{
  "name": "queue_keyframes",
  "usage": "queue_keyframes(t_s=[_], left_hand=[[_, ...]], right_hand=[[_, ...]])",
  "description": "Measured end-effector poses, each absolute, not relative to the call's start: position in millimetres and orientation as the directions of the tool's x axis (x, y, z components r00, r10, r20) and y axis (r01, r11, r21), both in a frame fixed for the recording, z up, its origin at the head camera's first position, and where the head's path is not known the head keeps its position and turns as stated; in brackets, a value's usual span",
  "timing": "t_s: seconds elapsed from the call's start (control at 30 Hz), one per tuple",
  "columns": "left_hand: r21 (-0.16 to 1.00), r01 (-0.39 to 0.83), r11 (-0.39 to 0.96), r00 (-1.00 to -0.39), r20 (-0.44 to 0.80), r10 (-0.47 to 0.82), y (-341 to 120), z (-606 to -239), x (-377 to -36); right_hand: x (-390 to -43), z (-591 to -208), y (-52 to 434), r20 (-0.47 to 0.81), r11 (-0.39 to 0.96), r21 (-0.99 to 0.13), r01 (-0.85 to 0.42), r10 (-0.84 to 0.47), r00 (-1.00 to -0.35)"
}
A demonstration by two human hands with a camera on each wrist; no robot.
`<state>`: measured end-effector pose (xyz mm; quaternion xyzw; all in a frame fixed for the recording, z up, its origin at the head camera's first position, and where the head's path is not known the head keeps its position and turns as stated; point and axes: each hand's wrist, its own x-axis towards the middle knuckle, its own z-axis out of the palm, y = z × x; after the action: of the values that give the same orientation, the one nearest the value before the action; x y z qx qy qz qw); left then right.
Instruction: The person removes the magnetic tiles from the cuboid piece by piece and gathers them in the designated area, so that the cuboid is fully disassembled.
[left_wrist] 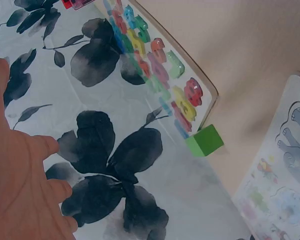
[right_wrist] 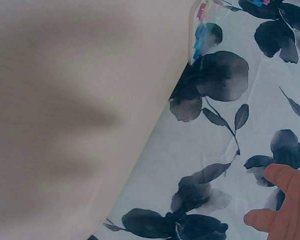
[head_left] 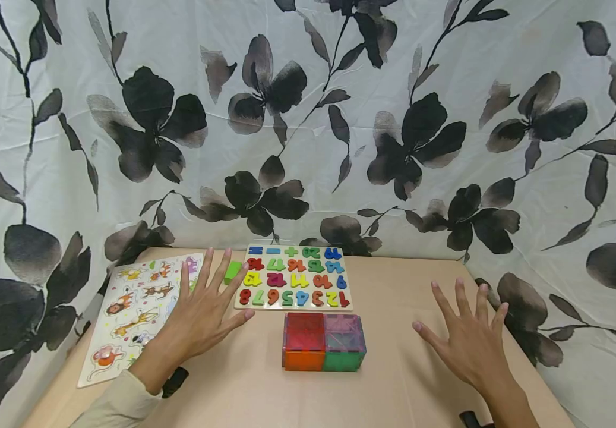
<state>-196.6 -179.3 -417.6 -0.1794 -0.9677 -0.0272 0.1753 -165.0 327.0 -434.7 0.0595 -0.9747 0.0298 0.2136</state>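
My left hand [head_left: 201, 318], fingers spread and holding nothing, is over the right side of an animal puzzle board [head_left: 120, 333]. Its fingertips are nearest a green block [head_left: 232, 271] and the left edge of a number puzzle board [head_left: 294, 278]. In the left wrist view, part of the left hand [left_wrist: 25, 170] appears at the left edge. On the right side of the table, my right hand [head_left: 470, 342] spreads its fingers with nothing in them; its shadow falls on the tabletop. In front of the number board sits a see-through tile box [head_left: 324, 343] in red, orange, purple and green.
The light wooden table [head_left: 382, 392] ends against a white cloth [head_left: 334, 154] printed with dark flowers, hanging behind and at both sides. The green block touches or nearly touches the number board's corner. Coloured numerals and signs fill that board.
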Motion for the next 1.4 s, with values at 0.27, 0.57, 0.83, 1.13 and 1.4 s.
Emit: queue_keyframes(t_s=[0.27, 0.57, 0.83, 1.13, 1.4], left_hand=[[0.065, 0.398, 0.915, -0.876, 0.321, 0.359, -174, -421, -196], [0.348, 0.458, 0.818, -0.887, 0.244, 0.392, -148, -441, -192], [0.711, 0.382, 0.590, -0.898, 0.135, 0.418, -121, -466, -186], [0.868, 0.300, 0.396, -0.885, 0.098, 0.455, -106, -481, -188], [0.870, 0.307, 0.385, -0.881, 0.106, 0.462, -105, -485, -188]], right_hand=[[-165, -439, 321, 0.369, 0.981, -0.125, -0.147, -0.092, -0.925], [-165, -458, 281, 0.285, 0.815, -0.502, -0.291, -0.162, -0.945], [-167, -478, 245, 0.019, 0.636, -0.756, -0.153, -0.212, -0.977], [-170, -490, 240, -0.101, 0.505, -0.860, -0.068, -0.299, -0.949], [-176, -485, 235, -0.089, 0.439, -0.897, -0.053, -0.296, -0.951]])
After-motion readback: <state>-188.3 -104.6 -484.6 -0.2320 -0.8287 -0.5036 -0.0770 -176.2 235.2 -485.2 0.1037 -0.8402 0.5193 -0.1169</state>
